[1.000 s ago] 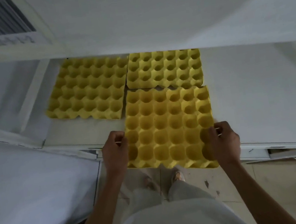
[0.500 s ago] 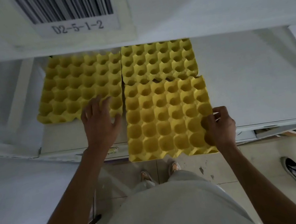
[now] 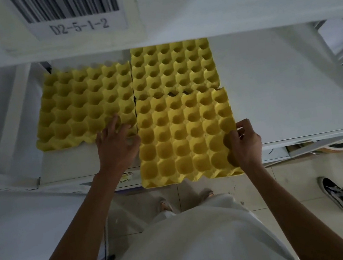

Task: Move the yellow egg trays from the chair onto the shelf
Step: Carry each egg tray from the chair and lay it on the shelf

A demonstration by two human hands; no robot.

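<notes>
Since half a second ago, the left hand [image 3: 117, 145] has slid forward off the shelf [image 3: 283, 95] edge so its spread fingers now rest on the near right corner of the left egg tray [image 3: 78, 108], while the right hand [image 3: 243, 141] has kept its pinch on the front tray [image 3: 185, 136]. From the head view, thumb and fingers of that right hand clamp the front tray's right edge. Three yellow trays lie on the shelf: left tray, rear tray [image 3: 172, 67] beside it, and the front tray butted against the rear one, its near row overhanging the shelf lip above the floor. Released as it sits, that overhang looks likely to let the tray tip or get knocked off; pushing harder could ride it up over the rear tray instead.
</notes>
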